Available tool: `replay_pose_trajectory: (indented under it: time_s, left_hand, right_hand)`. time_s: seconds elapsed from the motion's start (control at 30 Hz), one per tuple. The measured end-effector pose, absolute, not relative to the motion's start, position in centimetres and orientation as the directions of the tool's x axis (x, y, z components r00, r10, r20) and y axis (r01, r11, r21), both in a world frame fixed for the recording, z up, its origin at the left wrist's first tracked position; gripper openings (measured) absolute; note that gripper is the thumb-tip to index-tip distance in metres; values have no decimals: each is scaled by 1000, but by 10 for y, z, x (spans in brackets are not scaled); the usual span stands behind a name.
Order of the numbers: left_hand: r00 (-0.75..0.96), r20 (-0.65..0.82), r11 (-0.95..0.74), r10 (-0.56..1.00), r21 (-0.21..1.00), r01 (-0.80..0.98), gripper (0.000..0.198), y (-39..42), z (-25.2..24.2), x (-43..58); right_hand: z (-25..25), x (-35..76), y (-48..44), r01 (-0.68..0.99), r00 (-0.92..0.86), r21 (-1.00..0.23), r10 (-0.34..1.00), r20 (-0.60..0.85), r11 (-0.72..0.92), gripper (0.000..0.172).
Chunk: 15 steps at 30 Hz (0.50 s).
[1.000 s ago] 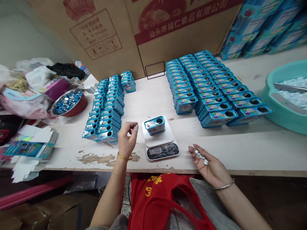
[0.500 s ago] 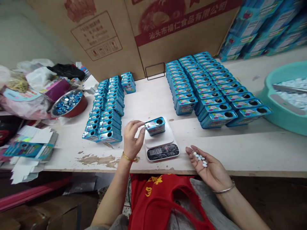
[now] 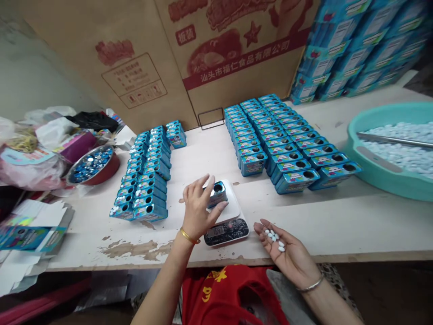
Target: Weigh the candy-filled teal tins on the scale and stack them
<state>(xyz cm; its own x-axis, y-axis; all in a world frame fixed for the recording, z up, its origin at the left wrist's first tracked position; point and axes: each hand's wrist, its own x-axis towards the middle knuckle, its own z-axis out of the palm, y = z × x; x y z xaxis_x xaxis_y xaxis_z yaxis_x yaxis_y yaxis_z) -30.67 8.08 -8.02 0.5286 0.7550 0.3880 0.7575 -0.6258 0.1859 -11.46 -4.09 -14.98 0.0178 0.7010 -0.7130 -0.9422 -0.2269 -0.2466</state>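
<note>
A blue tin (image 3: pixel 219 193) with a round opening stands on a small white scale (image 3: pixel 230 212) with a black display panel. My left hand (image 3: pixel 199 205) is spread at the tin's left side, covering part of it; its thumb and fingers are apart, and whether they touch the tin is unclear. Right of the scale, my right hand (image 3: pixel 286 253) is palm up, its fingers loosely curled, with several white candies (image 3: pixel 274 238) lying on the palm and fingers.
Rows of open blue tins (image 3: pixel 284 149) stand at the right, more tins (image 3: pixel 150 189) at the left, some topped with white pieces. A teal basin (image 3: pixel 372 167) holds white candies. A metal bowl (image 3: pixel 101 179), cardboard boxes (image 3: pixel 135 54) and stacked blue packs (image 3: pixel 338 49) surround the work area.
The view has shifted up and right. My left hand has opened and moved over the tin's left side, from pinching at its left edge. My right hand still bears the candies.
</note>
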Motion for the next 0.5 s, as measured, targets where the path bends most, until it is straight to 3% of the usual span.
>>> replay_pose_trajectory:
  time_s: [0.13, 0.33, 0.5]
  left_hand:
    - [588, 244, -631, 771, 174, 756, 38, 99, -71, -299]
    - [677, 357, -760, 644, 193, 620, 36, 132, -73, -231]
    - [750, 319, -808, 579, 103, 580, 39, 153, -101, -180]
  right_hand:
    - [-157, -113, -38, -951, 10, -227, 714, -700, -209, 16]
    - [-161, -115, -34, -949, 39, -256, 734, -678, -185, 13]
    - [-162, -115, -37, -941, 29, -267, 737, -675, -207, 18]
